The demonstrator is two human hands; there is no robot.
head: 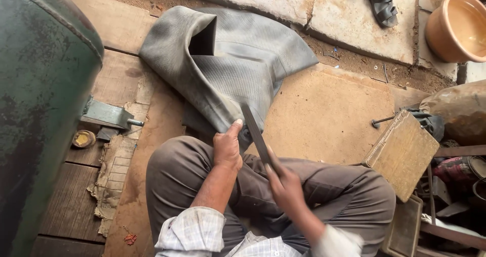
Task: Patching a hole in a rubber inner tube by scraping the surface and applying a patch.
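Left hand (227, 148) presses down (thumb raised); right hand (284, 183) clenched.
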